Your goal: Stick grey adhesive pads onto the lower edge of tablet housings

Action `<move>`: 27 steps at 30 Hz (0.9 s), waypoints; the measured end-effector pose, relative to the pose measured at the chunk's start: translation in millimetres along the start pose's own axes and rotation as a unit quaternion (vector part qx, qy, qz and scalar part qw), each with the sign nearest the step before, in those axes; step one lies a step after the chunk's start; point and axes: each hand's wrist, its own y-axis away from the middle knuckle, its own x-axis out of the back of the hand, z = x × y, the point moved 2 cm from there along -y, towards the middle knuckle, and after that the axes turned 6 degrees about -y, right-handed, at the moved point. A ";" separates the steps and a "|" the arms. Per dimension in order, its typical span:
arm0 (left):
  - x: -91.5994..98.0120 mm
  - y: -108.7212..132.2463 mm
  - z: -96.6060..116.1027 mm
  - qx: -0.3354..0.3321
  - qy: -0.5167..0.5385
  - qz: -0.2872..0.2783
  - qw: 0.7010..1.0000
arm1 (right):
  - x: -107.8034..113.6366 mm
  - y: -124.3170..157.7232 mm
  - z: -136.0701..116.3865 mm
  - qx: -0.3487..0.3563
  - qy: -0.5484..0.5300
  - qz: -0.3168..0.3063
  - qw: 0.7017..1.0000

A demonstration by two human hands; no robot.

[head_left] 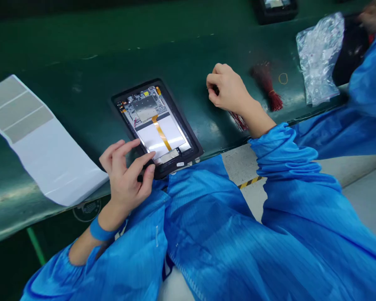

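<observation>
An opened tablet (pixel 163 127) lies in a black tray (pixel 192 144) at the bench's front edge, its circuit board, silver battery and orange ribbon cable exposed. My left hand (pixel 127 173) has its fingers apart and bent over the tablet's near left side, fingertips touching or just above it. To the right, my right hand (pixel 227 88) is closed above the bench, its fingertips curled inward; whatever they hold is hidden. Below its wrist lies a bundle of dark red wires (pixel 238 121), partly covered by the forearm. A second red wire bundle (pixel 271 88) rests farther right.
A white sheet with grey stickers (pixel 21 113) hangs over the bench edge at left. At right are a yellow rubber band (pixel 283 78), a clear plastic bag (pixel 321 58) and a co-worker's blue sleeve (pixel 369 75). Another black tray (pixel 274 12) stands at the back.
</observation>
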 end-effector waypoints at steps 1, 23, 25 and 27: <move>-0.5 -3.4 1.2 0.008 0.007 0.013 1.000 | -1.0 1.4 -0.9 0.018 -0.015 0.005 1.000; -55.9 -98.9 18.9 0.093 0.160 -0.076 0.980 | -23.1 42.6 -84.7 0.222 -0.092 0.015 0.971; -57.3 -103.9 20.4 0.105 0.163 -0.076 0.978 | -24.5 43.8 -86.2 0.213 -0.112 0.020 0.970; -57.0 -104.9 22.0 0.121 0.160 -0.067 0.977 | -27.1 45.7 -86.5 0.199 -0.143 0.030 0.969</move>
